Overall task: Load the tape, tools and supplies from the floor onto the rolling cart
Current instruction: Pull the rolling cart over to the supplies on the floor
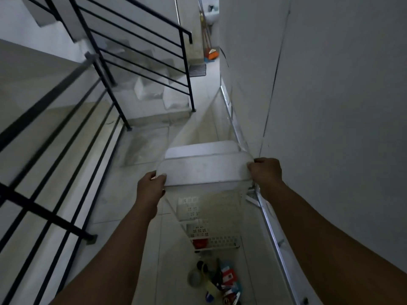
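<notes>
A white rolling cart (pixel 204 170) with perforated shelves stands in a narrow hallway, seen from above. My left hand (pixel 152 186) grips the left edge of its flat top and my right hand (pixel 266 172) grips the right edge. A red item (pixel 200 243) sits on the lowest shelf. On the floor just in front of the cart lies a pile of supplies (pixel 220 280): a roll of grey tape (pixel 195 278), red and blue packets, and small tools, partly blurred.
A white wall (pixel 330 106) runs close along the right, with a metal ladder (pixel 273 227) lying at its foot. A black stair railing (pixel 105 84) and steps stand at the left. A doormat (pixel 197 70) and an orange broom (pixel 212 55) are at the far end.
</notes>
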Tool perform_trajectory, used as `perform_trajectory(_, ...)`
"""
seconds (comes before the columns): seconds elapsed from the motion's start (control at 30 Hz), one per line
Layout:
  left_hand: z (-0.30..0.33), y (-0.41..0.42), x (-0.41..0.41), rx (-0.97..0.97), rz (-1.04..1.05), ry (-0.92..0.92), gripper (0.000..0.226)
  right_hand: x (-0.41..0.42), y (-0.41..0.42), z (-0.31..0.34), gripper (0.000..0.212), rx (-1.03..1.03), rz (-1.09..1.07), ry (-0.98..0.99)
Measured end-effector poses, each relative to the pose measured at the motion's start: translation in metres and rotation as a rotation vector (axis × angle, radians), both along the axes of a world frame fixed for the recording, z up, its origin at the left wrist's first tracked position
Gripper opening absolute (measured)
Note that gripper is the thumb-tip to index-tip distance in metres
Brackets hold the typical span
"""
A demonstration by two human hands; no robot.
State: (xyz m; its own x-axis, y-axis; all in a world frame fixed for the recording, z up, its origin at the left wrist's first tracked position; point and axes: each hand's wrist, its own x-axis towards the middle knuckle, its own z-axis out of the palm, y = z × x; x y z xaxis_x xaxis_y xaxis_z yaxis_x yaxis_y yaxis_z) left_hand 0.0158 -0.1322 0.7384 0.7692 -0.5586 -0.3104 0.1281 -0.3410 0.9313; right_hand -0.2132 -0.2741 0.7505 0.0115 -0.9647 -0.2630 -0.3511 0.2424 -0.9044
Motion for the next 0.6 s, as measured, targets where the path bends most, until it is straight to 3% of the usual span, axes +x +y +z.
perform_trajectory(0.6,-0.043,-0.037,0.046,0.231,-0.168,-0.129,0.04,0.046,-0.04,-0.053,0.031,0.111,0.034,0.101)
